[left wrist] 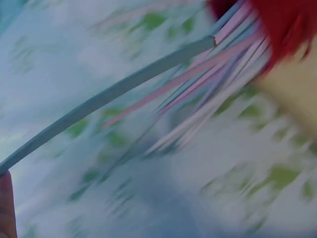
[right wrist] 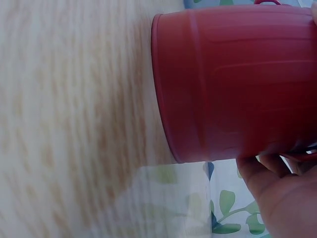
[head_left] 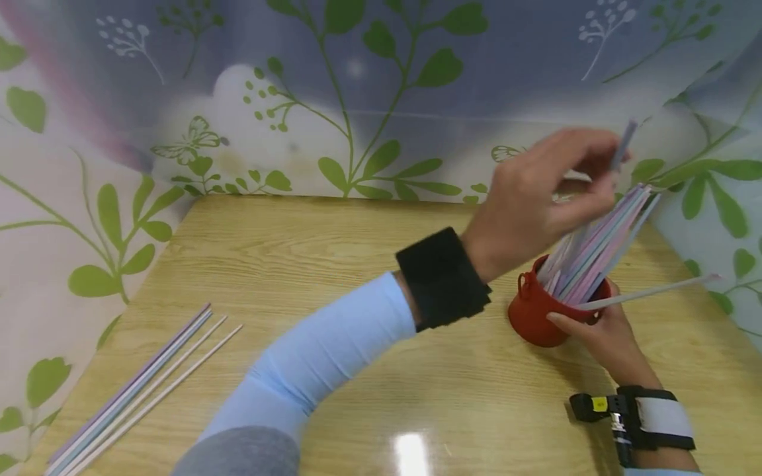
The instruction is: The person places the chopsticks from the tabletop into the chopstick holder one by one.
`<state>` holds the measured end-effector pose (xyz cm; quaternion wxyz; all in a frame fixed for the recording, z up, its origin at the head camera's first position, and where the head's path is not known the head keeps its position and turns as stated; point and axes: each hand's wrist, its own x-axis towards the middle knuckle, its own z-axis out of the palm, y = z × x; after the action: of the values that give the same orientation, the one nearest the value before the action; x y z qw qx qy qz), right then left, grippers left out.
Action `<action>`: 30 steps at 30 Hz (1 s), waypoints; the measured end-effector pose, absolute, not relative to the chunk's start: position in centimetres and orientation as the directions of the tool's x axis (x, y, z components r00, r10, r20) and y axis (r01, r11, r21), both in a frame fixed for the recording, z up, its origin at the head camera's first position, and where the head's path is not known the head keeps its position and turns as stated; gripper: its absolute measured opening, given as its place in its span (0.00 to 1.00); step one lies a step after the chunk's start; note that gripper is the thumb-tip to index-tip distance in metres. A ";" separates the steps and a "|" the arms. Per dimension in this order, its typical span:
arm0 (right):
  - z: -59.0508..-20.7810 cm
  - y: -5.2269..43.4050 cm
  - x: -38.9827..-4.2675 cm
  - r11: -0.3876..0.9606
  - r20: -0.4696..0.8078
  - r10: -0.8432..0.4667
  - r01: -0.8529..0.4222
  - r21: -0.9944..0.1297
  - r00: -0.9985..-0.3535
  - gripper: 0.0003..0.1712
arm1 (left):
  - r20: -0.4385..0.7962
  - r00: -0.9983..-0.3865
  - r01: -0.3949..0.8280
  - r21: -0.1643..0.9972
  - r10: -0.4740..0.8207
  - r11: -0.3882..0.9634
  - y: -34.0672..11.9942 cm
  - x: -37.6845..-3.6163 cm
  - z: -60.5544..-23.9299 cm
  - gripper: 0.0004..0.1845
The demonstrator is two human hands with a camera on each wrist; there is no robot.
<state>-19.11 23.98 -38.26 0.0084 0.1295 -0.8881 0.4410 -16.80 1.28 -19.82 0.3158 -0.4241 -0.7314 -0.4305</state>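
A small red plastic bucket-shaped pot (head_left: 536,317) is stood on the light wooden table (head_left: 333,264) at its right side, filled with a leaning bundle of thin pastel paper sticks (head_left: 601,248). The pot is gripped by the right hand (head_left: 601,330), fingers curled round it. One grey-blue stick (head_left: 622,147) is pinched above the bundle by the left hand (head_left: 536,198). More pastel sticks (head_left: 137,393) are laid at the table's left.

Bright, even light; glare on the table (head_left: 411,449); both wrist views motion-blurred.

Sticks (head_left: 595,251) stand in a bucket (head_left: 536,311) at the table's (head_left: 333,264) right; loose sticks (head_left: 143,390) lie left.
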 end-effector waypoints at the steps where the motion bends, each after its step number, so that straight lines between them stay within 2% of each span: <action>1: -38.3 23.9 -19.1 0.565 0.135 -0.228 -0.244 -0.788 -0.964 0.44 | 0.790 -0.487 0.870 0.404 0.372 0.282 2.1 -16.9 -20.7 0.15; 5: -38.2 23.5 -18.9 0.536 0.159 -0.246 -0.270 -0.800 -0.956 0.42 | 0.654 -0.616 0.787 0.487 0.439 0.378 4.0 -18.0 -24.3 0.16; 7: -38.1 23.4 -18.8 0.534 0.164 -0.256 -0.281 -0.797 -0.953 0.43 | 0.599 -0.651 0.759 0.499 0.467 0.419 4.5 -18.5 -25.8 0.15; 10: -37.9 23.3 -18.7 0.542 0.160 -0.268 -0.285 -0.790 -0.950 0.45 | 0.534 -0.680 0.733 0.501 0.503 0.460 4.7 -19.0 -27.4 0.15; 13: -37.8 23.2 -18.7 0.560 0.152 -0.264 -0.280 -0.780 -0.952 0.45 | 0.520 -0.691 0.722 0.524 0.502 0.451 4.8 -19.4 -28.3 0.15; 17: -38.0 23.3 -19.0 0.562 0.153 -0.252 -0.273 -0.781 -0.956 0.46 | 0.513 -0.693 0.720 0.535 0.507 0.442 4.4 -19.5 -28.5 0.15; 20: -38.6 23.8 -19.4 0.549 0.146 -0.249 -0.264 -0.793 -0.957 0.46 | 0.427 -0.710 0.699 0.519 0.559 0.491 3.4 -19.1 -28.3 0.15; 23: -39.3 24.3 -19.7 0.554 0.127 -0.238 -0.242 -0.797 -0.963 0.46 | 0.332 -0.740 0.669 0.459 0.586 0.585 1.0 -18.2 -27.9 0.17; 26: -39.1 24.4 -19.5 0.572 0.118 -0.230 -0.232 -0.787 -0.966 0.45 | 0.286 -0.789 0.615 0.373 0.544 0.695 -3.6 -17.0 -27.6 0.17; 28: -38.6 24.3 -19.2 0.592 0.124 -0.220 -0.233 -0.771 -0.968 0.44 | 0.248 -0.843 0.536 0.320 0.477 0.781 -7.8 -15.8 -27.7 0.16; 30: -38.2 24.0 -19.0 0.601 0.135 -0.225 -0.247 -0.760 -0.965 0.44 | 0.138 -0.917 0.399 0.282 0.375 0.872 -12.7 -14.2 -28.2 0.15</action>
<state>-18.98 24.03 -38.16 0.0127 0.1318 -0.8946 0.4267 -14.21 -12.70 -28.20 0.0394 -0.2003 -0.9667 -0.1542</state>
